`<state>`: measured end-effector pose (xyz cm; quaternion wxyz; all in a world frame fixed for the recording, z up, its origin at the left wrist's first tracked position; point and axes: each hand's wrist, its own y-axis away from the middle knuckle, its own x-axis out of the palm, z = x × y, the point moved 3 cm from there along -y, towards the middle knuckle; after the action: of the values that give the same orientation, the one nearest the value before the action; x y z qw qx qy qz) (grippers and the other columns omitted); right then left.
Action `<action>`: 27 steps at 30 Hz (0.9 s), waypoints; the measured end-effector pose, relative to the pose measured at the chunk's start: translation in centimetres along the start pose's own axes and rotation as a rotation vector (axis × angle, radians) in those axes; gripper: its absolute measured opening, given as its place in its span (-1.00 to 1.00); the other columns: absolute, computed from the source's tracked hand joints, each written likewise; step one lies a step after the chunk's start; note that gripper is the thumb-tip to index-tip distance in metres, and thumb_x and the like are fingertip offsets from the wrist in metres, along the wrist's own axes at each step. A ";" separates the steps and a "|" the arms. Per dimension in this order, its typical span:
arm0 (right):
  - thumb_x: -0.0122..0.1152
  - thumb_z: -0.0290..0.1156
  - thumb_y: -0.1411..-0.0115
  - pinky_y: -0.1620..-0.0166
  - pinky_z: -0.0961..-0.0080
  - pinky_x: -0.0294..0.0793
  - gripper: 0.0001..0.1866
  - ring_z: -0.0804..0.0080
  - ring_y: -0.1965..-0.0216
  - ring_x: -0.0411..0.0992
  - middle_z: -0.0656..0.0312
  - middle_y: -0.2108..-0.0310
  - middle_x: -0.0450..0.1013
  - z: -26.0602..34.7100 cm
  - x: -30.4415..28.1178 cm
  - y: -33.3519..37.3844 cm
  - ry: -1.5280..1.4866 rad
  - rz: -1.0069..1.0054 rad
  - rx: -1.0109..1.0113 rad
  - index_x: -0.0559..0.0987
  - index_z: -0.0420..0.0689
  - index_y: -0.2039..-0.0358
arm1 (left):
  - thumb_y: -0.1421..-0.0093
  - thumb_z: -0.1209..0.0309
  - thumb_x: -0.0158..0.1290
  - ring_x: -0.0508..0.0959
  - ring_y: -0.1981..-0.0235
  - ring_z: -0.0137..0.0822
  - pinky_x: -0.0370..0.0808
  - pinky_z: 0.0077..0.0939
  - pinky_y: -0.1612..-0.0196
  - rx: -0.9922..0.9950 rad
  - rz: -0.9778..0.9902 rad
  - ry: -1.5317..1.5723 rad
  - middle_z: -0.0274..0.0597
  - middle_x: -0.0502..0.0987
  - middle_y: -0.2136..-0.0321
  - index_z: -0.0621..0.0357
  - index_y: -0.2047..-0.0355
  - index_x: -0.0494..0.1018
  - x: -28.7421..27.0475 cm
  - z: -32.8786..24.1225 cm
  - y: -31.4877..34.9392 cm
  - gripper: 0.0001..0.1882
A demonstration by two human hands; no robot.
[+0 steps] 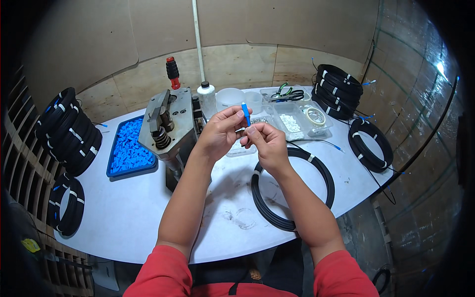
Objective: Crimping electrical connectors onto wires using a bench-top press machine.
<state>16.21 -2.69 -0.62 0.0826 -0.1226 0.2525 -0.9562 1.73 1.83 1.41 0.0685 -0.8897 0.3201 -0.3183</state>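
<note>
While the left hand (217, 132) pinches a blue connector (246, 114) upright, the right hand (265, 141) at its four o'clock grips below, above the black cable coil (316, 171).

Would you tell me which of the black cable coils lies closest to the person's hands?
The single large coil lying flat on the white table, right under the right hand. The other coils sit stacked at the table's far edges.

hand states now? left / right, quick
Left hand: closed, pinching the small blue connector piece upright.
Right hand: closed, fingertips at the piece's lower end; what it grips cannot be told.
</note>
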 end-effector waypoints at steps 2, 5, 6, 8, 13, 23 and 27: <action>0.20 -0.34 -0.43 0.27 0.63 0.50 -0.79 0.63 0.37 0.51 0.23 0.38 0.62 0.0 0.1 0.0 -0.003 0.002 0.000 0.62 -0.24 0.22 | -0.44 0.36 0.03 0.55 0.20 -0.40 0.50 -0.33 0.08 0.010 0.021 -0.014 -0.29 0.57 0.25 0.23 0.01 0.53 -0.1 -0.1 0.0 -0.76; 0.20 -0.33 -0.43 0.27 0.64 0.50 -0.78 0.63 0.37 0.51 0.23 0.38 0.62 -0.1 0.0 0.0 0.005 0.002 -0.002 0.62 -0.24 0.22 | -0.44 0.36 0.04 0.55 0.20 -0.41 0.50 -0.33 0.08 0.026 -0.005 -0.009 -0.30 0.57 0.25 0.23 0.01 0.53 0.2 -0.2 0.0 -0.76; 0.20 -0.32 -0.43 0.28 0.64 0.50 -0.78 0.64 0.37 0.51 0.24 0.39 0.62 -0.1 0.0 0.0 0.008 0.001 0.001 0.62 -0.24 0.21 | -0.44 0.36 0.04 0.55 0.20 -0.41 0.50 -0.33 0.08 0.026 -0.006 -0.009 -0.30 0.57 0.25 0.23 0.01 0.53 0.1 -0.2 0.0 -0.76; 0.21 -0.32 -0.43 0.28 0.64 0.50 -0.78 0.64 0.37 0.51 0.24 0.39 0.62 -0.1 0.0 0.0 0.011 0.000 0.004 0.62 -0.24 0.21 | -0.44 0.36 0.04 0.55 0.20 -0.41 0.50 -0.33 0.08 0.026 -0.012 -0.021 -0.31 0.58 0.26 0.23 0.01 0.54 0.1 -0.3 0.0 -0.76; 0.21 -0.32 -0.43 0.28 0.64 0.50 -0.78 0.64 0.37 0.51 0.24 0.38 0.62 0.0 0.1 0.0 0.011 0.000 0.003 0.62 -0.24 0.20 | -0.43 0.35 0.05 0.55 0.20 -0.41 0.50 -0.32 0.07 0.019 -0.004 -0.042 -0.31 0.58 0.26 0.23 0.02 0.54 0.0 -0.3 0.1 -0.76; 0.21 -0.32 -0.42 0.27 0.63 0.50 -0.78 0.63 0.37 0.52 0.23 0.38 0.62 -0.1 0.0 0.0 0.020 0.003 0.003 0.62 -0.24 0.20 | -0.42 0.35 0.06 0.55 0.21 -0.42 0.50 -0.34 0.08 0.027 -0.008 -0.053 -0.31 0.58 0.26 0.23 0.01 0.54 0.3 -0.3 0.1 -0.75; 0.21 -0.33 -0.42 0.27 0.63 0.50 -0.79 0.63 0.37 0.51 0.24 0.39 0.62 -0.1 0.1 0.0 0.016 0.000 0.004 0.62 -0.24 0.20 | -0.42 0.35 0.06 0.56 0.20 -0.41 0.50 -0.33 0.08 0.021 0.003 -0.058 -0.30 0.58 0.25 0.24 0.01 0.54 0.2 -0.5 0.2 -0.75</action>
<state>16.13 -2.70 -0.69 0.0809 -0.1147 0.2510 -0.9577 1.45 1.59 1.81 0.0874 -0.8973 0.3159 -0.2956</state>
